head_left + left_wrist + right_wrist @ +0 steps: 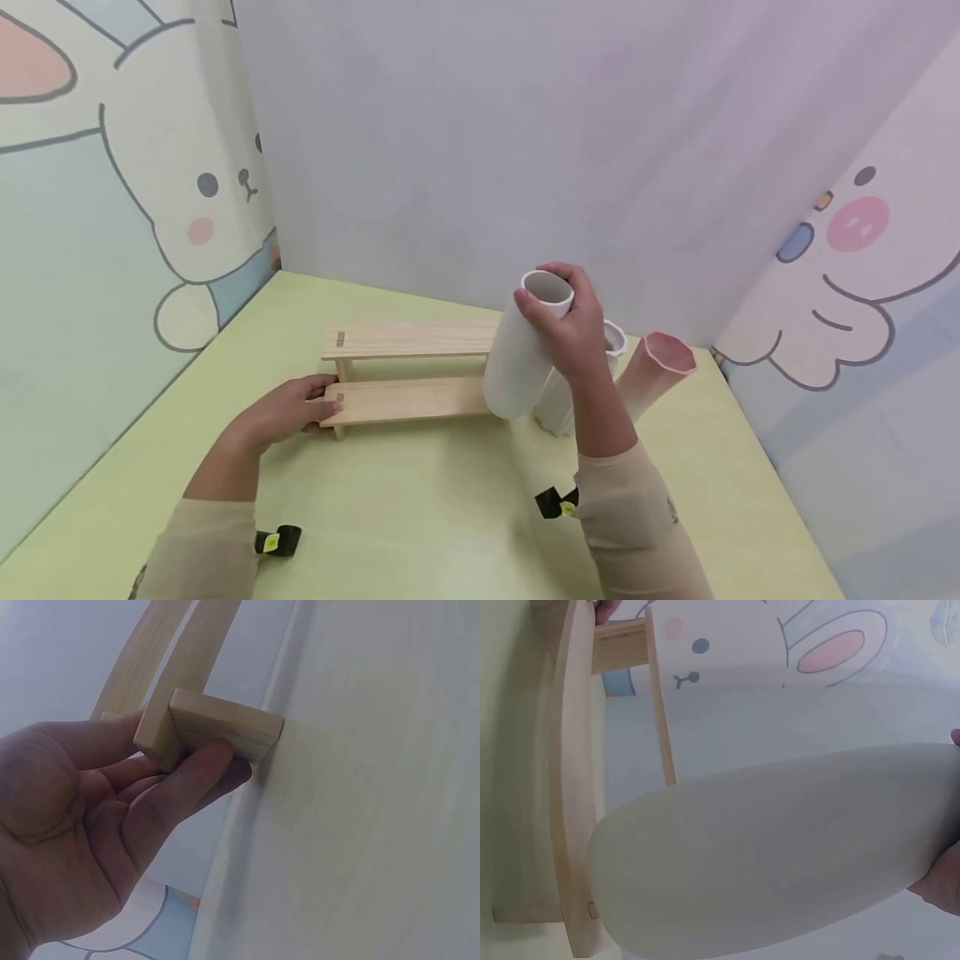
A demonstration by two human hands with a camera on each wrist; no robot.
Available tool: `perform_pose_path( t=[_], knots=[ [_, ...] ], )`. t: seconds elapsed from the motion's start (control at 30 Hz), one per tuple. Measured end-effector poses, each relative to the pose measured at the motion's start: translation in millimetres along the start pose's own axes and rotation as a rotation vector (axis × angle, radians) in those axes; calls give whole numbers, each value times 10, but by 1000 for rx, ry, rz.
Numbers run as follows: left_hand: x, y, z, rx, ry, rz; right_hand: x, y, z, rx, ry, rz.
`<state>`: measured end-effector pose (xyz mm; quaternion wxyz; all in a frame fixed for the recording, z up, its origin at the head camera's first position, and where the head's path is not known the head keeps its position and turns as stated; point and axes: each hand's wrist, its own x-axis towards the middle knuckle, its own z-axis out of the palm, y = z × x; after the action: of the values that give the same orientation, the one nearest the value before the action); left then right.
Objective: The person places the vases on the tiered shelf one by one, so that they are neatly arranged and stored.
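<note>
A two-tier wooden shelf stands on the table, its lower plank nearer than the raised back one. At the left end of the lower plank, my left hand grips it, thumb on top and fingers against the leg. My right hand holds a smooth white vase around its rim end. This vase is tilted, its rounded base over the right part of the lower plank; whether they touch I cannot tell. It hides the shelf's right end in the head view.
Right of the shelf stand a white fluted vase, partly behind my right hand, and a pink vase with an angular rim. A grey curtain hangs behind the pale yellow table; cartoon-printed walls flank both sides.
</note>
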<state>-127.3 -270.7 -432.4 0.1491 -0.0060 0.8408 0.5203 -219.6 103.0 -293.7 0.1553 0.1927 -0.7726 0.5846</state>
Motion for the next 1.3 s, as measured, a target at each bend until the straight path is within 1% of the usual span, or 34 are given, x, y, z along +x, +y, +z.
perform_pose_path(
  t=[0.1, 0.27, 0.47, 0.73, 0.97, 1.3],
  knots=[
    [-10, -9, 28, -1, -5, 0, 25, 1, 68, 13, -12, -5],
    [-22, 7, 51, 5, 8, 3, 62, -4, 161, 28, -17, -28],
    [-2, 32, 62, 11, 13, 10, 87, -6, 250, 36, -24, -31],
    [5, 23, 77, 0, 14, 11, 96, -37, 406, 96, -46, -56],
    [-10, 22, 74, -5, 20, -3, 79, -101, 570, 127, -78, -43],
    [-33, 40, 58, 7, 25, -11, 77, -184, 762, 129, -138, -48]
  ],
)
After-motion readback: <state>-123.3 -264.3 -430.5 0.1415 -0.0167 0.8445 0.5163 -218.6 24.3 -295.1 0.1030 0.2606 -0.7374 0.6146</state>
